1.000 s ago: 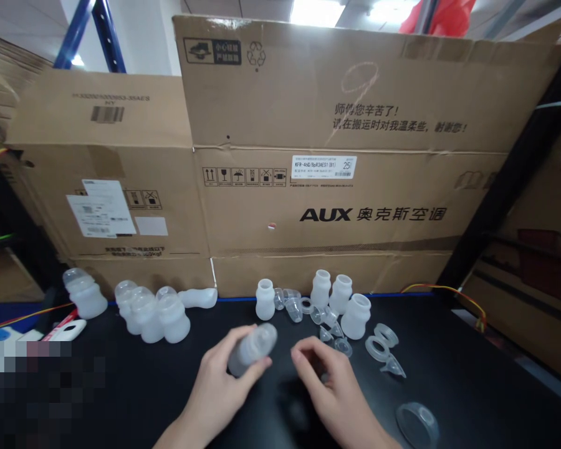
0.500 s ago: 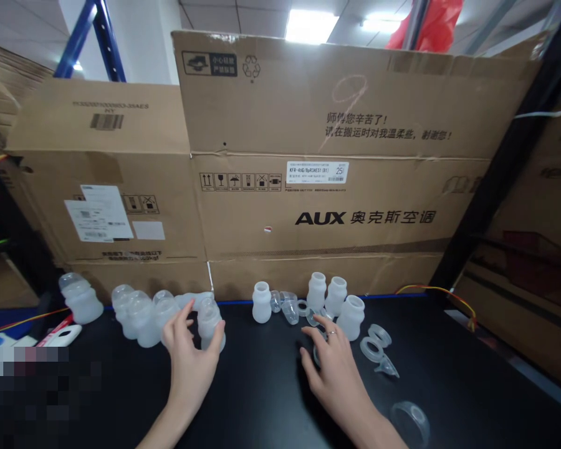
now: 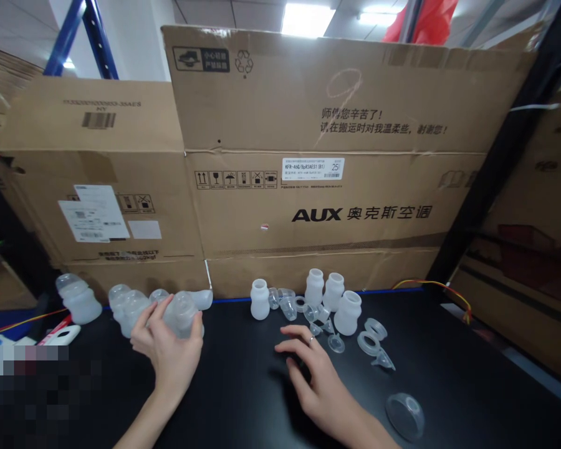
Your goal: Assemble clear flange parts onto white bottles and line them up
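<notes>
While left hand grips bottle, four uncapped bottles

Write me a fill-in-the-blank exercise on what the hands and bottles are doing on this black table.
1. The left hand grips a capped bottle among the cluster at the ___ end of the table.
2. The right hand hovers with its fingers ___, holding nothing.
3. Behind the row of open bottles stands a cardboard box printed with the letters ___.

Missing words: left; spread; AUX
</notes>
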A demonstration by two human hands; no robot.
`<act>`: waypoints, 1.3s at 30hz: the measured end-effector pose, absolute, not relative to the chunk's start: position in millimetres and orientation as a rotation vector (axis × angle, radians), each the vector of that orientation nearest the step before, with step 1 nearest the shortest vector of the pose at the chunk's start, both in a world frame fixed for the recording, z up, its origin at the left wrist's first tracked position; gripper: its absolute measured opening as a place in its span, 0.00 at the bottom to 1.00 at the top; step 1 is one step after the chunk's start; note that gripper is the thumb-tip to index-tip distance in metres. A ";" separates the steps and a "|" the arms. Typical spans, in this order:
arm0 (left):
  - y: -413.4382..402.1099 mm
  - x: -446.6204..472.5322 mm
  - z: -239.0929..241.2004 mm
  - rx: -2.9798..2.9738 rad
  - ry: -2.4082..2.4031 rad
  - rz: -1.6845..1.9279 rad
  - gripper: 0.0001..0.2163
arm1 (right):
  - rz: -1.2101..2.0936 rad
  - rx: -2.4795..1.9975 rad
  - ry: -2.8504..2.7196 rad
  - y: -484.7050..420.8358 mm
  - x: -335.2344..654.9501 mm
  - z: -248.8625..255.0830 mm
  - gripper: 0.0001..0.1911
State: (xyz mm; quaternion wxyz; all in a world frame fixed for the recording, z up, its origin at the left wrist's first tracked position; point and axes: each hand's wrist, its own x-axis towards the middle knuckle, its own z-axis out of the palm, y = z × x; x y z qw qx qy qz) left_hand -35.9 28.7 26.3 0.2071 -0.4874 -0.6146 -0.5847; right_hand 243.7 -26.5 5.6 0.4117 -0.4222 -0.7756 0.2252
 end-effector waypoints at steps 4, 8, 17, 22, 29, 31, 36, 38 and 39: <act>27.8 -32.6 26.3 -1.378 -1.630 -1.601 0.30 | 0.363 -1.171 -1.870 -15.6 253.6 4.2 0.18; 20.7 -24.1 19.5 -1.535 -1.417 -1.548 0.33 | 0.173 -1.400 -1.771 -5.2 265.2 2.9 0.16; -10.0 -0.6 2.1 -2.315 -1.173 -1.249 0.21 | 0.154 -1.491 -2.002 -7.7 267.8 10.5 0.14; -15.7 0.9 10.5 -2.617 -1.183 -1.098 0.21 | 0.400 -1.294 -2.013 -14.6 263.7 18.6 0.11; -23.9 11.9 8.9 -2.864 -1.349 -1.128 0.28 | 0.947 -1.143 -1.762 -30.9 231.3 15.5 0.13; -25.8 15.6 3.5 -2.852 -1.413 -1.211 0.29 | 1.047 -1.117 -1.664 -32.3 224.5 13.2 0.16; -31.1 19.5 -1.5 -2.717 -1.320 -1.471 0.26 | 1.322 -1.011 -1.377 -29.6 218.8 7.3 0.26; -33.5 19.5 0.9 -2.634 -1.229 -1.457 0.22 | 1.440 -0.967 -1.292 -28.9 217.5 5.2 0.30; -34.3 19.6 2.7 -2.602 -1.187 -1.444 0.20 | 1.480 -0.951 -1.265 -28.9 216.6 4.5 0.31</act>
